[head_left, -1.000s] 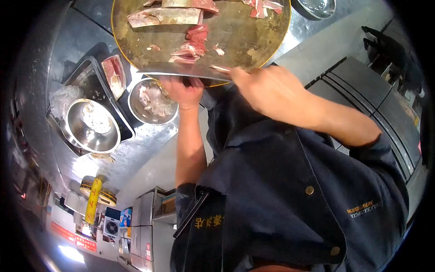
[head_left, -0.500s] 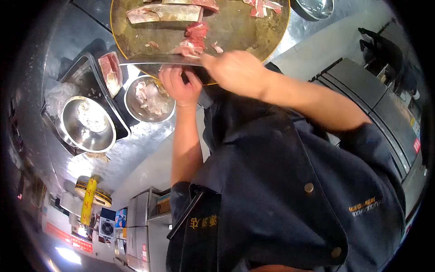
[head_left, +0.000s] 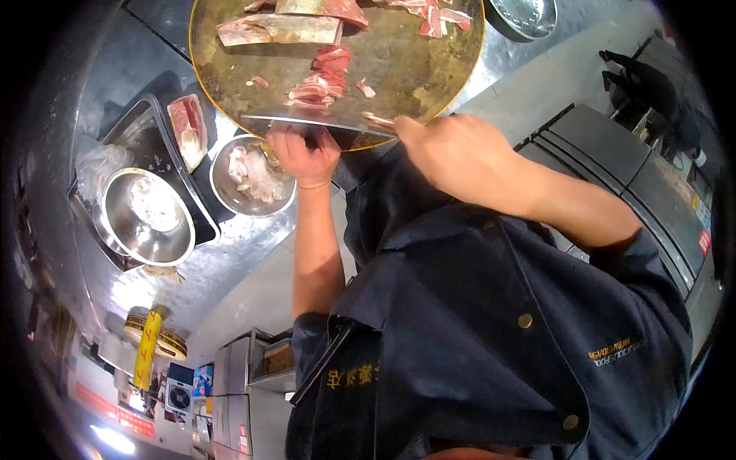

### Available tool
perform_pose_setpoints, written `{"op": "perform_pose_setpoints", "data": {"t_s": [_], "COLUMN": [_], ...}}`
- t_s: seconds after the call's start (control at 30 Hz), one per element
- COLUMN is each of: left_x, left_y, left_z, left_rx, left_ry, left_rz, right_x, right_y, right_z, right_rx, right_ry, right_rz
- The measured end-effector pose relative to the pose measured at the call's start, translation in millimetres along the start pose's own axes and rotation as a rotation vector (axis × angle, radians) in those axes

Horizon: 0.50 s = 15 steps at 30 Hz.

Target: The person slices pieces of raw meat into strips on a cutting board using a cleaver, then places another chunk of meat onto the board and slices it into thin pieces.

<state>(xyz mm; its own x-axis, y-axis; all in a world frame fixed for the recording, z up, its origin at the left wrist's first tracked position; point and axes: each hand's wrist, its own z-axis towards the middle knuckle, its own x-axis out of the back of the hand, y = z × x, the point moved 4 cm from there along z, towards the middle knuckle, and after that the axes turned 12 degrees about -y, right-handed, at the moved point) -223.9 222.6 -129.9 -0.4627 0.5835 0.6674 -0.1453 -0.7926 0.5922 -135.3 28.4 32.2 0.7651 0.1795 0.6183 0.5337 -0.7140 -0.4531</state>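
Observation:
My right hand (head_left: 464, 161) is closed round the light handle of a kitchen knife (head_left: 322, 123), whose blade shows nearly edge-on over the near rim of a round chopping board (head_left: 406, 69). Close behind the blade, my left hand (head_left: 305, 156) has its fingers curled together at the board's edge. The blade partly hides those fingertips, and what they hold cannot be made out. Just beyond the blade, thin red meat slices (head_left: 326, 77) lie overlapped in a row. Longer pieces of meat (head_left: 280, 29) lie farther up the board, with more slices (head_left: 437, 19) at the right.
Left of the board, a steel bowl (head_left: 217, 180) holds pale trimmings. A block of meat (head_left: 188, 130) rests on the rim of a black tray (head_left: 207, 222) with another steel bowl (head_left: 165, 249) in it. A metal dish (head_left: 529, 31) stands at the upper right.
My right hand and the knife have moved right and toward my body. The blade has drawn back from the slices, which now show more fully. My left hand has barely shifted.

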Motion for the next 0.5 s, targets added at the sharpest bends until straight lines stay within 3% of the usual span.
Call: {"op": "perform_pose_setpoints", "data": {"t_s": [0.13, 0.23, 0.43, 0.5], "left_x": [-1, 1, -1, 0], "left_y": [-1, -5, -2, -2], "left_z": [1, -2, -8, -9], "left_rx": [-0.010, -0.008, -0.006, -0.017], "left_ry": [-0.018, -0.021, 0.002, 0.010], "left_rz": [0.010, 0.025, 0.066, 0.082], "right_x": [-25, -27, 2, 13], "right_y": [-3, -7, -13, -10], "right_z": [68, 90, 27, 0], "right_rx": [0.037, 0.198, 0.092, -0.017], "right_ry": [0.048, 0.236, 0.111, -0.059], "right_rz": [0.013, 0.023, -0.008, 0.000]}}
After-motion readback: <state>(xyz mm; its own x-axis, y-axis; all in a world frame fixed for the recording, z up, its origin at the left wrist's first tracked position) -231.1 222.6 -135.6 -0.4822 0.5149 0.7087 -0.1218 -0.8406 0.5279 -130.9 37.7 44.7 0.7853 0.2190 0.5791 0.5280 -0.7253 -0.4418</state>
